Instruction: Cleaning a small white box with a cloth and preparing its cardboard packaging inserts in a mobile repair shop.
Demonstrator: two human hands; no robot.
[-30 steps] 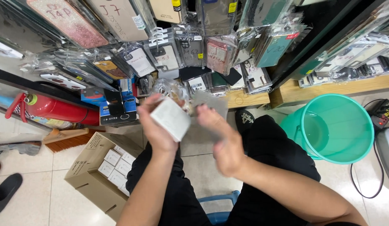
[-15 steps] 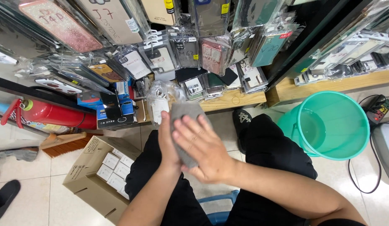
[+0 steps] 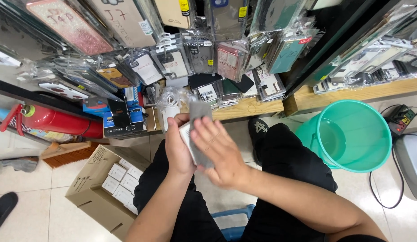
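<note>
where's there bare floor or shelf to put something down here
Bare floor tile lies left of the cardboard box, and more right of the teal bucket, with a cable across it. A strip of wooden shelf shows above the hands. The rack of phone cases is packed.

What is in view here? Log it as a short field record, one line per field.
left hand: grips a small white box from the side
right hand: lies flat on a grey cloth laid over the box
left of the legs: open cardboard carton holding white boxes
right: teal bucket on the floor
ahead: hanging phone cases
far left: red fire extinguisher
</note>
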